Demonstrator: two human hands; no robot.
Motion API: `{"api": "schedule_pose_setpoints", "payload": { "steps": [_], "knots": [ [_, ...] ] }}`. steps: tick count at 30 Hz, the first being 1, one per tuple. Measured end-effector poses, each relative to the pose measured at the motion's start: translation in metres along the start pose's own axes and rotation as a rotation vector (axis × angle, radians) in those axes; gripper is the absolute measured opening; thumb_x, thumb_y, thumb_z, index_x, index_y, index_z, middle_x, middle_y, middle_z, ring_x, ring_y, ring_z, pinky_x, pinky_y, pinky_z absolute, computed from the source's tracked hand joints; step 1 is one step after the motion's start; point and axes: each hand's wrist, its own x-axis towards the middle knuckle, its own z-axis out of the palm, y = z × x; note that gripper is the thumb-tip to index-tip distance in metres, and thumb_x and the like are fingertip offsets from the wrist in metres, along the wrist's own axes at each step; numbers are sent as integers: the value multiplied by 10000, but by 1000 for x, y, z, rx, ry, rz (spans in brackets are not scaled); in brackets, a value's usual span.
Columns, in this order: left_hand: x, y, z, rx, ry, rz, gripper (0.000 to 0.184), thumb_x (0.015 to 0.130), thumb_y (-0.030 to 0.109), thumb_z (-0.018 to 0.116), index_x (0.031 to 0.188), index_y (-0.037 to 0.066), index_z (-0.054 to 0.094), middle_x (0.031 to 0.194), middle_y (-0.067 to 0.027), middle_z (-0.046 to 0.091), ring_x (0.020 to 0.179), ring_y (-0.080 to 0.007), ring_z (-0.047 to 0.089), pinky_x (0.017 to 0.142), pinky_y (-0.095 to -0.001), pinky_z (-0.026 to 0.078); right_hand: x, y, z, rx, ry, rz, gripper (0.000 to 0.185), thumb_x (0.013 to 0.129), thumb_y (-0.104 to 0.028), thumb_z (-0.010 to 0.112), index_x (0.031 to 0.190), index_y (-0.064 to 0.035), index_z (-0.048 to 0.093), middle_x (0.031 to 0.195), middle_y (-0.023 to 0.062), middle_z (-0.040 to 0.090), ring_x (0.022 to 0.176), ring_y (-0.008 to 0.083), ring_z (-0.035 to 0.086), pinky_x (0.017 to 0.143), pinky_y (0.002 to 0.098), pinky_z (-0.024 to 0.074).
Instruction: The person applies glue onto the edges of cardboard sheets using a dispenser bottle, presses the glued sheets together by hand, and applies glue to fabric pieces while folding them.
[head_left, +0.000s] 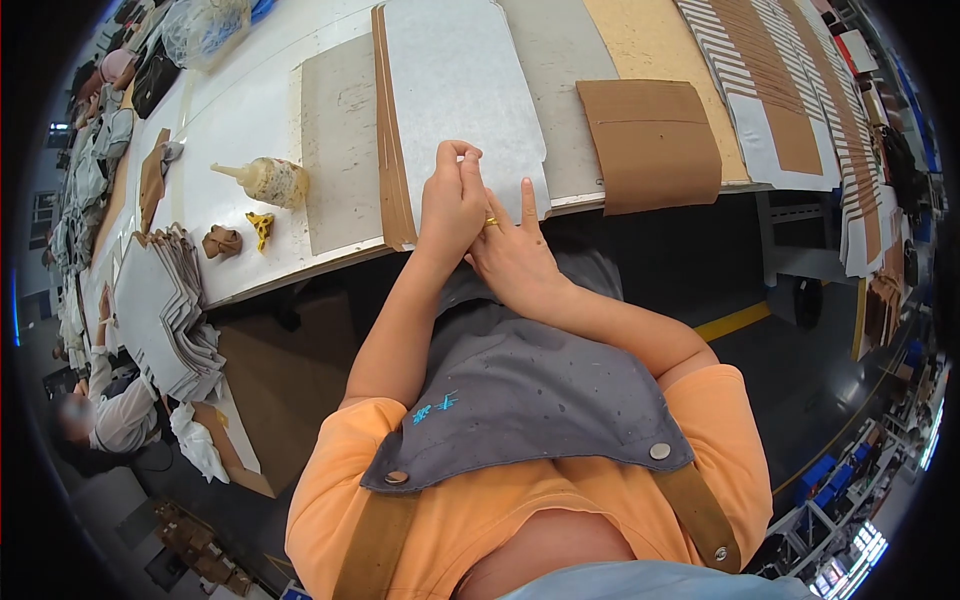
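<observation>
My left hand is closed, its thumb and fingers bent together, and presses against the fingers of my right hand. Whatever lies in that grip, if anything, is hidden. My right hand lies palm down with its little finger stretched away from the ring finger, which wears a gold ring; its other fingers are partly covered by my left hand. Both hands are over the near end of a stack of white sheets. Brown sheet edges show along the stack's left side.
Left on the table are a glue bottle, a yellow scrap and a crumpled brown piece. A brown panel lies right, overhanging the edge. Striped sheets lie farther right. Grey folded pieces hang left, near another person.
</observation>
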Motion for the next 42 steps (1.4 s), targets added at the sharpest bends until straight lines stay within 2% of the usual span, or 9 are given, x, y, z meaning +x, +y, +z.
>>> {"api": "schedule_pose_setpoints", "payload": {
  "steps": [6,9,12,13,22,28,34,38,42],
  "knots": [
    [8,-13,-5,-422,-110,-178,255,966,202,360,959,3,519,545,-13,498,462,-82,469,433,-255,362,-4,-3,-3,31,18,-1,507,791,-286,621,1215,-45,480,1330,165,384,1278,247,359,1025,647,142],
    [13,-11,-21,-503,-149,-242,267,974,193,349,1050,-5,511,578,-7,522,529,-92,515,508,-244,426,-4,2,-13,86,47,5,541,794,-276,621,1257,-51,458,1378,175,335,1291,248,345,1026,637,147],
    [17,-3,-29,-467,46,-112,289,977,191,343,1134,-11,478,661,-27,554,656,-102,561,636,-245,473,-8,13,-23,123,41,22,560,800,-268,616,1288,-57,442,1424,166,280,1314,243,309,1026,632,144],
    [17,-5,-36,-415,-22,-102,281,956,189,428,1160,-4,448,829,-80,600,796,-136,584,769,-252,474,-9,16,-25,135,29,30,564,803,-266,614,1297,-58,437,1439,161,261,1323,241,294,1025,631,143],
    [2,6,-35,-193,-252,38,312,847,72,603,1114,-3,459,991,-107,568,898,-144,567,803,-260,463,-12,44,-34,-95,-57,-52,483,831,-223,553,1279,-67,464,1459,21,242,1360,221,202,1085,568,69],
    [-2,24,-36,269,-188,485,200,784,5,621,974,13,561,916,-82,603,854,-196,581,780,-311,451,-15,58,-42,-134,-1,-212,344,811,-184,514,1129,-89,602,1399,5,356,1326,219,284,1100,534,113],
    [-11,44,-54,357,-506,570,149,759,-48,589,883,28,559,847,-99,599,829,-278,570,740,-337,447,-20,78,-52,195,-116,-384,359,818,-190,525,1165,-120,587,1371,-34,407,1321,182,295,1098,471,189],
    [-22,54,-52,574,-556,799,152,735,-80,557,811,13,463,785,-105,507,743,-300,520,684,-367,435,-24,76,-58,410,-114,-392,341,858,-245,549,1181,-139,574,1242,-30,506,1286,190,316,1080,425,240],
    [-26,55,-53,378,-655,673,175,717,-130,480,781,15,404,778,-111,449,726,-269,483,671,-337,421,-27,75,-74,496,-97,-451,333,843,-218,564,1167,-144,575,1208,-32,519,1208,198,390,1032,407,307]
  ]
}}
